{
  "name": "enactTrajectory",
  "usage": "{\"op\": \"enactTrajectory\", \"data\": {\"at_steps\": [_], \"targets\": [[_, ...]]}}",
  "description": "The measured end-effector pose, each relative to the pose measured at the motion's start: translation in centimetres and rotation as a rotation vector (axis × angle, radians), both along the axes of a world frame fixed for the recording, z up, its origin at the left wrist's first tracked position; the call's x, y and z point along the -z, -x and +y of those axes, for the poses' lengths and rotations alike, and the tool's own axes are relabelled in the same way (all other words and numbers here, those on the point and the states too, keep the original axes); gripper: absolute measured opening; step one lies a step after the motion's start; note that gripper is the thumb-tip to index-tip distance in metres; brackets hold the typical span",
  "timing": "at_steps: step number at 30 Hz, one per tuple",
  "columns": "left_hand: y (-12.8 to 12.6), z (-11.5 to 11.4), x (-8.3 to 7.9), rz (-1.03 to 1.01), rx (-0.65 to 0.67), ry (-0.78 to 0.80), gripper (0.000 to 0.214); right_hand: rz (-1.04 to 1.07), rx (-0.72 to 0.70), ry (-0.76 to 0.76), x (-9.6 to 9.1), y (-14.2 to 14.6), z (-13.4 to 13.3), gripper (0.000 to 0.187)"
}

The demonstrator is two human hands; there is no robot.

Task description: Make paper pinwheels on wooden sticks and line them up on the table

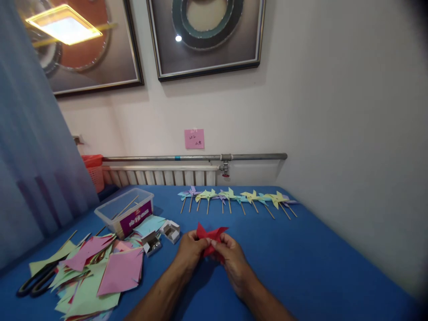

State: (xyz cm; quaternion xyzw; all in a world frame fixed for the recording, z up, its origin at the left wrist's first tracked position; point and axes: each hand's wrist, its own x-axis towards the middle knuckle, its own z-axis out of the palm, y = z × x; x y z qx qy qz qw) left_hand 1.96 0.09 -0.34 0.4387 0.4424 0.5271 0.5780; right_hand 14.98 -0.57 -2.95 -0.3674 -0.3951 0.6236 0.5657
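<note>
Both of my hands hold a folded red paper pinwheel [211, 237] just above the blue table [301, 267]. My left hand [190, 249] pinches its left side with closed fingers. My right hand [230, 257] grips its right side, thumb and fingers pressed on the paper. Several finished paper pinwheels on sticks [234, 198] lie in a row at the far edge of the table, beyond my hands.
A clear plastic box with sticks [125, 211] stands to the left. Loose coloured paper squares [100, 276] are piled at the near left, with black scissors [36, 281] beside them. Two small open boxes [160, 236] sit next to my left hand. A radiator and pipe [194, 157] run along the wall.
</note>
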Motion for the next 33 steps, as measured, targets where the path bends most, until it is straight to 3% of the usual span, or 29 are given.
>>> {"op": "enactTrajectory", "data": {"at_steps": [14,18,21,24,28,31,33], "targets": [[0.1,0.0,-0.2,-0.009,0.019,-0.012,0.024,-0.071,-0.005,-0.015,0.7,-0.4,0.6,0.035],[0.0,0.1,0.0,0.040,0.031,-0.016,0.024,-0.068,-0.016,-0.007,0.8,-0.5,0.7,0.040],[0.9,0.4,-0.6,0.148,-0.019,-0.107,0.023,-0.079,-0.010,-0.004,0.8,-0.5,0.9,0.038],[4.5,1.5,-2.9,0.371,-0.249,-0.296,0.027,-0.078,-0.009,-0.011,1.1,-0.4,1.2,0.037],[14.0,4.1,-7.6,0.873,-0.601,-0.468,0.031,-0.063,0.021,-0.016,1.5,0.1,1.3,0.035],[21.0,7.0,-10.3,1.227,-0.684,-0.278,0.025,-0.065,0.012,-0.025,1.3,0.3,0.9,0.028],[23.9,8.8,-11.0,1.321,-0.579,-0.167,0.019,-0.050,0.005,-0.028,0.9,0.3,0.5,0.022]]}}
